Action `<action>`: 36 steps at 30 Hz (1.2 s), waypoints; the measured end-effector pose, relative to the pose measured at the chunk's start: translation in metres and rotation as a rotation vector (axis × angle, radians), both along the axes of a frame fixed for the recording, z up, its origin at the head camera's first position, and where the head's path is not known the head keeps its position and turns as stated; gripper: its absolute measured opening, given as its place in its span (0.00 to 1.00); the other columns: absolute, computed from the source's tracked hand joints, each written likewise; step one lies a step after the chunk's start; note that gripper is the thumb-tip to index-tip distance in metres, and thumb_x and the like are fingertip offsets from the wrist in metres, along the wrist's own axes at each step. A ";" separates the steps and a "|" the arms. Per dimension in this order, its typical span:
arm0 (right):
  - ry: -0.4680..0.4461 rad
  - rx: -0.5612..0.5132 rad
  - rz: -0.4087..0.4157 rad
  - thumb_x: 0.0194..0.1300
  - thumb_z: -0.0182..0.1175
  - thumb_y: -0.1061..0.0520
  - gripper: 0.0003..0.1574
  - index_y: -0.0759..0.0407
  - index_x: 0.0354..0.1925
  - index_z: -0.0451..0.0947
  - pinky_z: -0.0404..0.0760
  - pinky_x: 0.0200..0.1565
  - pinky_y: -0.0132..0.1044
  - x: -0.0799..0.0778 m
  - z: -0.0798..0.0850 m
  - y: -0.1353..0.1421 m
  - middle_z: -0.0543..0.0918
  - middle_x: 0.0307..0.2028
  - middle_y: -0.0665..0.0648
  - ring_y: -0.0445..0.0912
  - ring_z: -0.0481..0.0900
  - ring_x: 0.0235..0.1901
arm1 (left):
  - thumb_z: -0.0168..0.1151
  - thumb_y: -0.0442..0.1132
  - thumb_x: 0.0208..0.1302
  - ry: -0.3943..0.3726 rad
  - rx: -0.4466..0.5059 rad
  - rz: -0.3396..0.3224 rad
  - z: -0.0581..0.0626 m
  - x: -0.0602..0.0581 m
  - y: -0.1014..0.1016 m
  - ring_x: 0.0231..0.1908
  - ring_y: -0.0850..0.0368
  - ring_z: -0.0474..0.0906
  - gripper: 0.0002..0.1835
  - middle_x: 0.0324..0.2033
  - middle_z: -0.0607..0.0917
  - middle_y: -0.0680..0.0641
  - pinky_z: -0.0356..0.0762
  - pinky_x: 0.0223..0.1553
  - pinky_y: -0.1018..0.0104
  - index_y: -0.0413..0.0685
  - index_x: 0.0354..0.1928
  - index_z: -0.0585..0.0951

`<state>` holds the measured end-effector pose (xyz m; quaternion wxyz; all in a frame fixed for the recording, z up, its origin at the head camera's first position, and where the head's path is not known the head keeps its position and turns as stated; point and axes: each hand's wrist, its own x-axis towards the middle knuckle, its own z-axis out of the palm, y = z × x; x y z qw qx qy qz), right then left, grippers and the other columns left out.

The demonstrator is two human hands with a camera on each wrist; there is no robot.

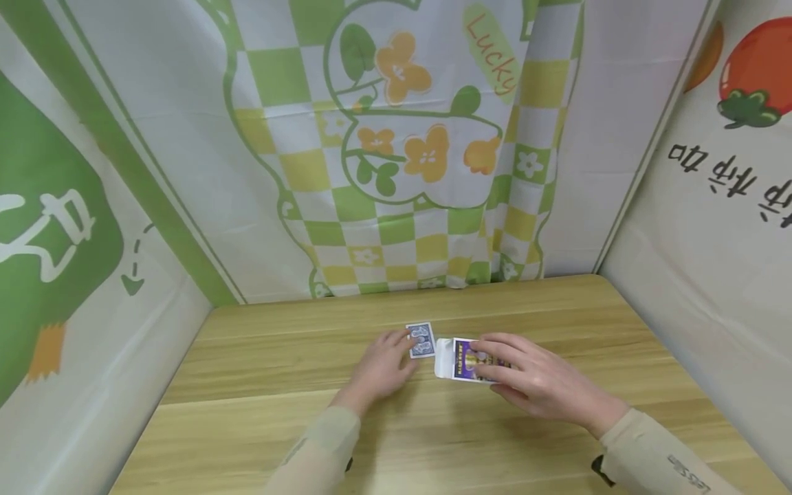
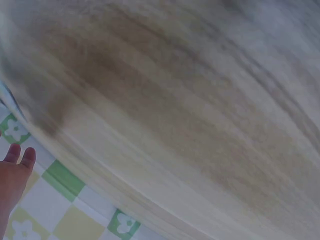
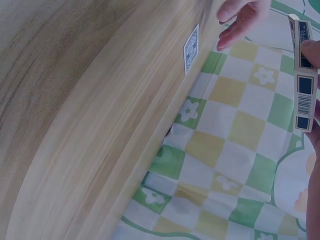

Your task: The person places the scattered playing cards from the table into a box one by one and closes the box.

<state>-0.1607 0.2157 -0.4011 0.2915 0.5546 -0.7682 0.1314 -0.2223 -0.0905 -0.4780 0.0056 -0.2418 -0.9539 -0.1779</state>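
My right hand (image 1: pixel 541 379) grips a purple playing-card box (image 1: pixel 463 361), thumb below and fingers over its printed face. The white end flap (image 1: pixel 443 359) of the box points left, towards my left hand (image 1: pixel 382 366). A blue-and-white patterned playing card (image 1: pixel 424 341) lies on the wooden table just past the flap. My left fingers reach over the card's left edge in the head view, straight and loosely spread. In the right wrist view the narrow side of the card box (image 3: pixel 304 95) shows a barcode, and the playing card (image 3: pixel 191 49) lies apart from it.
The wooden table (image 1: pixel 260 364) runs back to a green-and-yellow checked cloth (image 1: pixel 396 237) hanging behind it. Printed cloth walls stand at the left (image 1: pixel 155 330) and right (image 1: pixel 680 227). The left wrist view shows mostly tabletop.
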 end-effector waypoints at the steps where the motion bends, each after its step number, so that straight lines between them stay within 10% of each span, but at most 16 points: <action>1: 0.001 -0.001 0.002 0.81 0.47 0.48 0.22 0.53 0.56 0.83 0.86 0.54 0.49 0.000 0.000 0.000 0.80 0.63 0.58 0.55 0.78 0.61 | 0.60 0.52 0.73 0.001 -0.036 -0.007 -0.002 -0.001 0.000 0.73 0.33 0.60 0.30 0.75 0.65 0.41 0.59 0.74 0.34 0.51 0.73 0.72; 16: 0.001 0.007 -0.002 0.81 0.47 0.48 0.22 0.53 0.57 0.83 0.86 0.55 0.49 0.001 0.000 0.001 0.79 0.64 0.58 0.55 0.78 0.61 | 0.45 0.63 0.77 -0.115 -0.211 -0.070 -0.021 -0.001 -0.001 0.78 0.34 0.45 0.36 0.81 0.53 0.47 0.43 0.79 0.38 0.57 0.80 0.58; 31: 0.006 -0.011 0.009 0.81 0.47 0.49 0.21 0.53 0.55 0.84 0.86 0.54 0.49 0.002 -0.001 0.000 0.80 0.63 0.58 0.55 0.78 0.61 | 0.58 0.57 0.73 -0.018 -0.190 -0.030 -0.020 0.004 -0.009 0.62 0.43 0.69 0.28 0.53 0.73 0.42 0.67 0.71 0.47 0.55 0.70 0.75; 36: 0.009 -0.016 0.016 0.81 0.47 0.49 0.21 0.54 0.55 0.84 0.86 0.54 0.50 0.001 -0.001 -0.001 0.80 0.62 0.59 0.55 0.78 0.61 | 0.60 0.55 0.73 0.053 -0.233 -0.037 -0.018 0.004 -0.012 0.59 0.43 0.73 0.22 0.62 0.73 0.40 0.74 0.65 0.49 0.55 0.63 0.79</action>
